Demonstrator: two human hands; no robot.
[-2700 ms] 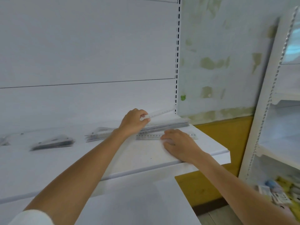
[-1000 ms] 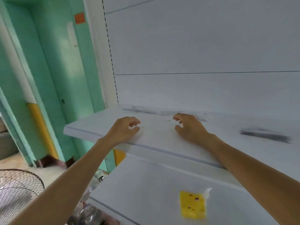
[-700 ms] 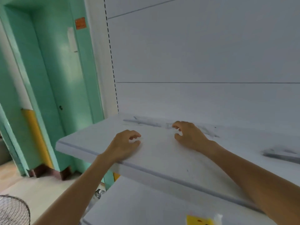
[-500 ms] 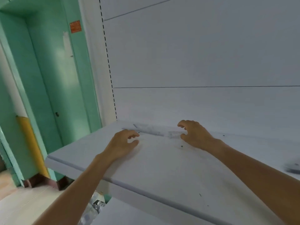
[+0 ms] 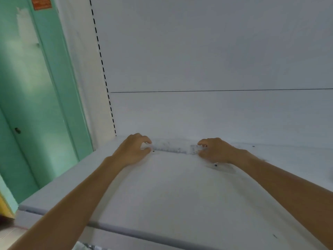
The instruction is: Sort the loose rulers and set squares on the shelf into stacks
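Clear rulers [image 5: 173, 147] with dark markings lie blurred near the back of the white shelf [image 5: 180, 192], along the back panel. My left hand [image 5: 134, 150] pinches their left end between thumb and curled fingers. My right hand [image 5: 216, 150] pinches the right end the same way. Under my right wrist another clear flat piece [image 5: 222, 166] with a dark dot lies on the shelf; its shape is hard to make out.
The slotted upright [image 5: 106, 83] marks the shelf's left end, with a green door [image 5: 36, 105] beyond it. The shelf's front edge [image 5: 144, 235] runs across the bottom. A white back panel [image 5: 216, 60] rises behind the rulers.
My view swung from the shelf's right end to its left end. Both hands moved forward to the back of the shelf and closed on the ends of the clear rulers.
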